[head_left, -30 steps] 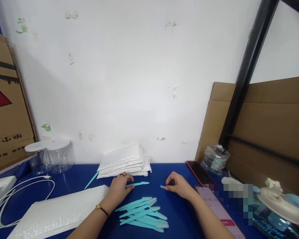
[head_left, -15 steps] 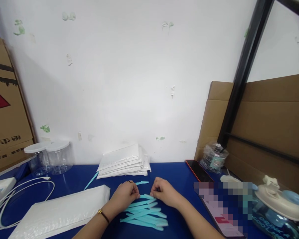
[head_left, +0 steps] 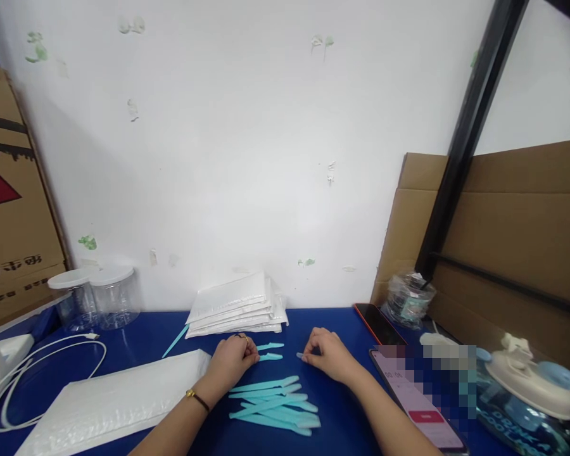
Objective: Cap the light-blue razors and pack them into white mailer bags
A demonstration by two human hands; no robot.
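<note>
My left hand [head_left: 234, 361] is closed in a pinch on the handle end of a teal eyebrow razor [head_left: 272, 357], its blade end pointing right. Just behind it another eyebrow razor [head_left: 272, 346] lies on the blue table. My right hand [head_left: 330, 358], off to the right, pinches a small clear blade cap [head_left: 300, 356] between thumb and finger. In front of both hands sits a loose pile of several teal eyebrow razors [head_left: 278, 405], crossing one another, with clear caps on their right ends.
White bubble mailers [head_left: 235, 304] are stacked by the wall, a teal stick [head_left: 175, 342] beside them. A larger mailer [head_left: 118, 399] lies left, near a white cable [head_left: 52, 345] and clear jars [head_left: 116, 301]. Phones [head_left: 382, 323] and a water bottle [head_left: 527, 399] stand right.
My hands have moved apart and away from the pile. The cap is now off the razor, in my right hand, which shifted right. My left hand brought the razor back beside the other one.
</note>
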